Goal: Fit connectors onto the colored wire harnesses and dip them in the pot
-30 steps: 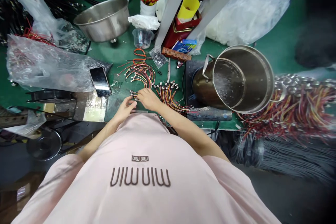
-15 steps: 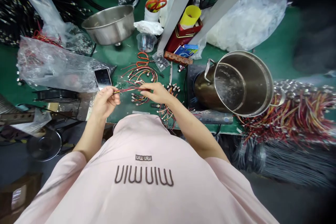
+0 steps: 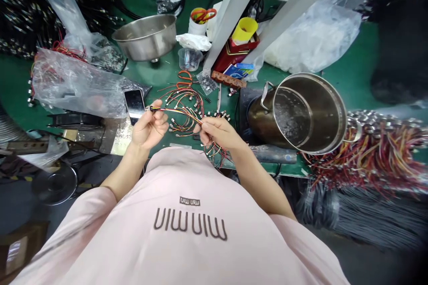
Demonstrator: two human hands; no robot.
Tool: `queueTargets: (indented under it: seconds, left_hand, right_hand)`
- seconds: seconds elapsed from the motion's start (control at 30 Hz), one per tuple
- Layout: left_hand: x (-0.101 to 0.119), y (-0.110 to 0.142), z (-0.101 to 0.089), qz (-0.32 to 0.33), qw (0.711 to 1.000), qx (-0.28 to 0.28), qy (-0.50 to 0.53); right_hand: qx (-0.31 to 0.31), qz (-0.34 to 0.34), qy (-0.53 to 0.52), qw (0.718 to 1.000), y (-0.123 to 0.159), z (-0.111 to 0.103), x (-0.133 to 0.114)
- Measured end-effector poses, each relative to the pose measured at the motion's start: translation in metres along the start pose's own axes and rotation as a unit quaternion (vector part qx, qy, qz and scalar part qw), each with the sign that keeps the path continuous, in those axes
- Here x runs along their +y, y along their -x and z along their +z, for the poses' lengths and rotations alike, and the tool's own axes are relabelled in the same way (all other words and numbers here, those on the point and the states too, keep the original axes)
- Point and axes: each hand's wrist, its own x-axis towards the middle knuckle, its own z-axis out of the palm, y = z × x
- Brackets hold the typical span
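My left hand (image 3: pixel 149 128) and my right hand (image 3: pixel 218 133) hold a thin multicoloured wire harness (image 3: pixel 177 113) between them, stretched across the mat with red, yellow and dark wires. A small connector (image 3: pixel 148 108) shows at its end by my left fingers. The other end is hidden inside my right hand. Below the harness, more loose wire harnesses with white connectors (image 3: pixel 185 109) lie in a heap on the green bench mat (image 3: pixel 160 75). A smartphone (image 3: pixel 134 106) lies just beyond my left hand.
A steel stockpot (image 3: pixel 309 113) stands on a black hot plate to the right, beyond a large bundle of coloured wires (image 3: pixel 374 151). A steel bowl (image 3: pixel 145 38), plastic bags (image 3: pixel 76 84), a plastic cup (image 3: pixel 190 59) and white upright posts (image 3: pixel 234 13) stand farther back.
Both hands have risen from the bench and moved apart, and a harness now spans them. The view has also shifted slightly, and the bench objects sit lower in the frame.
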Motion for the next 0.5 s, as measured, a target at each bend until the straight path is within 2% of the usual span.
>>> queueTargets:
  seconds: [0.07, 0.13, 0.33, 0.5]
  left_hand:
    - [-0.005, 0.001, 0.009, -0.025, 0.999, -0.019, 0.015]
    - [-0.011, 0.002, 0.017, -0.059, 0.998, -0.037, 0.001]
    - [-0.03, 0.005, 0.028, -0.093, 0.993, -0.027, -0.07]
    - [-0.046, 0.008, 0.034, -0.14, 0.99, -0.019, -0.019]
  right_hand:
    - [-0.006, 0.017, -0.055, 0.998, -0.003, 0.007, 0.006]
    - [-0.007, 0.029, -0.063, 0.998, -0.004, 0.013, 0.006]
    - [0.033, 0.019, 0.051, 0.998, 0.01, 0.019, 0.001]
    - [0.076, -0.002, 0.121, 0.99, 0.024, 0.028, 0.015]
